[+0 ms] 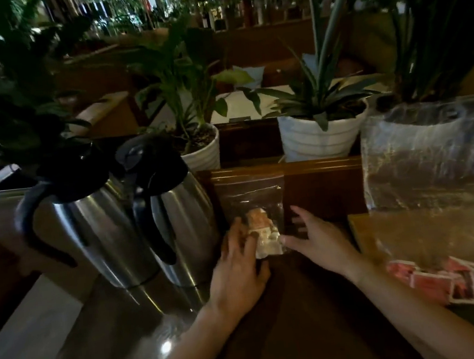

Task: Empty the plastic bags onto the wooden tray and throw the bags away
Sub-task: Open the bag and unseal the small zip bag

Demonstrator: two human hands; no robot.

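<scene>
**Figure: Taking hold of the small zip bag**

The small zip bag (pixel 251 204) is standing near the middle of the tabletop's far edge, carrying a few paper sachets (pixel 265 235) at its bottom. It is probably light, limp and slippery. The left hand (pixel 237 273) is pressing straight fingers on the sachets. The right hand (pixel 315 241) is keeping a wide grip, thumb touching the lower corner. Pinching the bottom corners should suit tipping it over the wooden tray (pixel 361 233) by the right edge.

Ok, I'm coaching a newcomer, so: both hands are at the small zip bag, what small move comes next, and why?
Probably grip the small zip bag and lift it. The left hand only rests on its lower part, the right hand touches its corner with fingers spread, and the packets are still inside; the wooden tray lies to the right.
</scene>
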